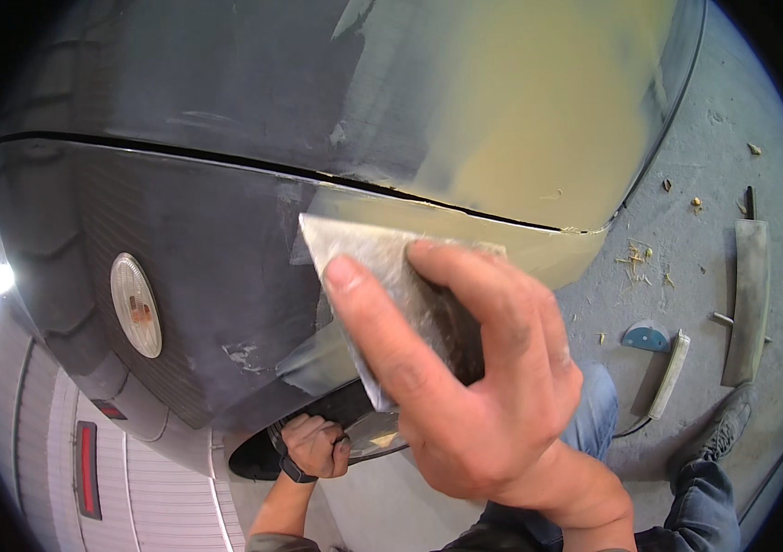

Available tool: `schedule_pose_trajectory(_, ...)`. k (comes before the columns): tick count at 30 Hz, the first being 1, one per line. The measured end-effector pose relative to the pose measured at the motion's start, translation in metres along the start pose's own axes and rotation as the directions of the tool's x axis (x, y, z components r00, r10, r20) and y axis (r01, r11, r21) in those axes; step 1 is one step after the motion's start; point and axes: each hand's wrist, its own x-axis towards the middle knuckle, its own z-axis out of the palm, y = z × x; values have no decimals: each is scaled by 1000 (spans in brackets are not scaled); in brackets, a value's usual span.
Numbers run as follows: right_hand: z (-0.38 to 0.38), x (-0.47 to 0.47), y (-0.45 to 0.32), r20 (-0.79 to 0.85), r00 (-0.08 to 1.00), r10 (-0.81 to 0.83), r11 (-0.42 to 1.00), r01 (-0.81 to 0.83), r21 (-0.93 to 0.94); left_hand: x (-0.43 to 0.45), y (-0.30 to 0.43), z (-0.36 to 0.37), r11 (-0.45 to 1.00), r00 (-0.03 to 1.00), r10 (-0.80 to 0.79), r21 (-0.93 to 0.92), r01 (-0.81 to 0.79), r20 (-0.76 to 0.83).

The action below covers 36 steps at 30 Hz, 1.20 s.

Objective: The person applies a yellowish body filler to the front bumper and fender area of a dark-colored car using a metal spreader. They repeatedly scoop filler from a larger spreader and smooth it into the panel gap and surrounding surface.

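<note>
My right hand (481,386) grips a sheet of worn sandpaper (391,290), its fingers spread over it, in front of a dark grey car fender (239,276). Behind the sheet, yellowish body filler lies along the fender's upper edge and over a lower patch. Across a narrow gap, the adjoining car panel (226,76) carries a broad area of filler (536,103). My left hand (315,445), with a dark watch at the wrist, is curled against the edge of the black wheel arch. Whether its fingers hold anything cannot be told.
On the concrete floor at right lie a long sanding block (748,297), a slim pale tool with a cord (669,376), a blue half-round disc (646,337) and yellow scraps. An oval side marker lamp (136,305) sits in the fender. My shoe (726,424) is beside the long block.
</note>
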Motion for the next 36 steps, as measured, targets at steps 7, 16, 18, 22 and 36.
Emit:
schedule_pose_trajectory(7,13,5,5,-58,998,-22,999,20,-34,-1,1,0,1000,1000,-8,0,8,-2)
schedule_pose_trajectory(16,27,-5,-3,-139,986,-97,983,73,-169,2,0,-3,1000,1000,-5,-15,5,8)
schedule_pose_trajectory(18,15,-5,-8,-57,998,-24,996,19,-83,3,0,-2,1000,1000,16,-15,-16,-6)
schedule_pose_trajectory(22,-6,-3,-3,77,997,-30,999,31,-7,3,0,-1,1000,1000,7,-13,-7,-9)
schedule_pose_trajectory(36,22,0,5,-70,997,-30,996,24,-88,2,1,-2,1000,1000,-15,-8,15,16)
